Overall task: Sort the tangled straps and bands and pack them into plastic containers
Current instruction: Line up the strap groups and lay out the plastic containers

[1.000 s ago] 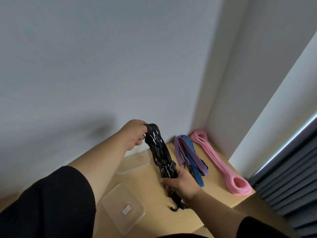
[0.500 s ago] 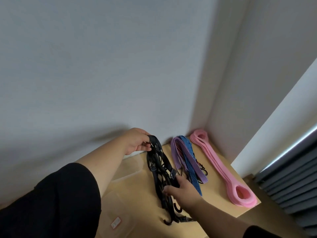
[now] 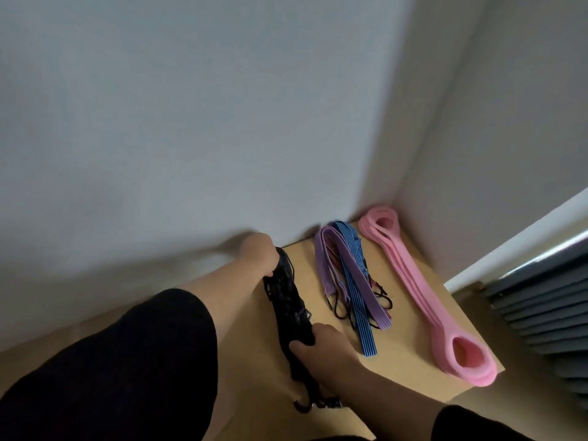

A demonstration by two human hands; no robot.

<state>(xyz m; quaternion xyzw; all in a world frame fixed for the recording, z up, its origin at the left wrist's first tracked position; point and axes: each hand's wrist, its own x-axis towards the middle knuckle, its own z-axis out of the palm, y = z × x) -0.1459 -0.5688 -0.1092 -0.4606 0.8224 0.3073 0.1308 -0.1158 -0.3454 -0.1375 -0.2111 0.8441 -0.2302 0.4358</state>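
Note:
A bundle of black straps (image 3: 288, 300) with hooks at its near end lies stretched along the wooden table (image 3: 410, 374). My left hand (image 3: 258, 255) grips its far end by the wall. My right hand (image 3: 321, 348) holds the bundle near its lower part. To the right lie a purple band (image 3: 356, 275), a blue striped strap (image 3: 358, 308) with thin dark cords, and pink loop bands (image 3: 423, 297). No plastic container shows; my left arm covers the table's left side.
White walls meet in a corner just behind the table. A grey pleated curtain (image 3: 547, 307) hangs at the right past the table's edge. My black sleeves fill the lower left.
Both hands have lowered the black bundle from mid-air down onto the table. The view swung left and the clear containers went out of sight behind my left arm.

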